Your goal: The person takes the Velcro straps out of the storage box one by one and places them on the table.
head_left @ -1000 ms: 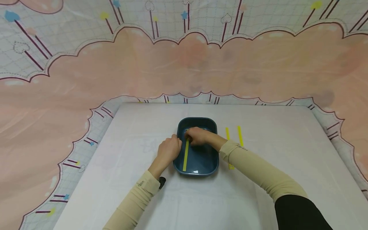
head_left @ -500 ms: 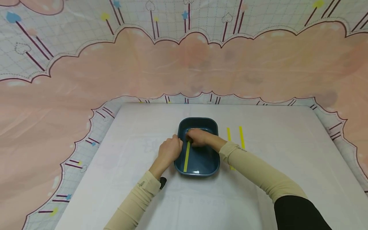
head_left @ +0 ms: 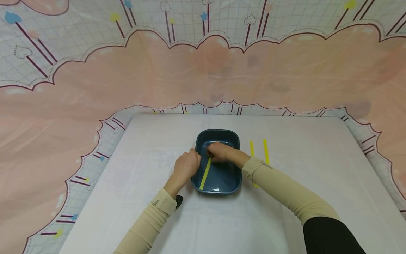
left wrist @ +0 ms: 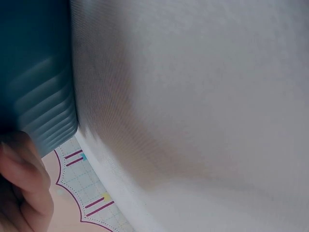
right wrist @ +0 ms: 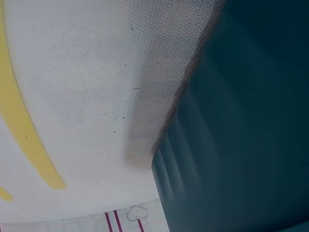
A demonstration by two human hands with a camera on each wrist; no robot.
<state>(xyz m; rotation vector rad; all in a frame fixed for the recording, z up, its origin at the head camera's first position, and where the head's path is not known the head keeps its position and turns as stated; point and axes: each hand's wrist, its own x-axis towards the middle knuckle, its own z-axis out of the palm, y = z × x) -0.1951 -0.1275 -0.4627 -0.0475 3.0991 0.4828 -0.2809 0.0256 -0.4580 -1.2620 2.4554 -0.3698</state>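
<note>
A dark blue rectangular tray (head_left: 223, 178) stands on the white table, and a thin yellow strip (head_left: 205, 174) lies slanted inside it. My left hand (head_left: 188, 164) grips the tray's left rim; in the left wrist view, curled fingers (left wrist: 26, 179) show beside the tray's ribbed outer wall (left wrist: 46, 106). Reaching over the right rim, my right hand (head_left: 219, 151) is inside the tray and pinches the strip's far end. The fingertips there are hidden beneath the hand. In the right wrist view only the tray's wall (right wrist: 231, 135) shows, without the hand.
Right of the tray, two yellow lines (head_left: 252, 148) (head_left: 266, 151) lie on the white table (head_left: 152, 148), partly covered by the right sleeve (head_left: 285, 187). A patterned pink cloth (head_left: 190, 77) surrounds the table. A small black object (head_left: 179, 201) sits at the left cuff.
My right hand has shifted slightly right, and the yellow strip's far end has swung right with it, so the strip slants more. The left hand and tray have stayed in place.
</note>
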